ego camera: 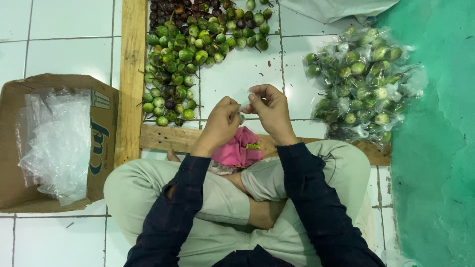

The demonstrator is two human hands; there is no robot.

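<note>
Far to the left of both hands, a cardboard box [101, 148] sits open on the tiled floor [64, 29] with clear plastic bags [52, 138] spilling from it. It looks set within reach so a fresh bag can be drawn without standing.

Ahead and to the left of the left hand, a loose heap of small round green fruits [183, 59] lies on the tiles, with darker ones mixed in at its far end. A wooden frame [132, 74] borders the heap, seemingly to stop the fruits rolling away.

The left hand [220, 126] is raised over the lap, fingers closed narrowly. The right hand [269, 111] meets it just beside, fingers likewise pinched. Between them they hold something thin and pale [243, 106], probably the mouth of a clear bag or a tie; it is too small to tell which. Both hands seem to work it together, which is likely why they sit so close.

Just below the hands, a pink cloth [237, 148] rests on the lap with a small green bit [253, 147] on it, near both wrists.

To the right of the right hand, well apart, filled bags of green fruits [363, 84] are piled on the tiles next to a green mat [435, 123], kept separate from the loose heap.
</note>
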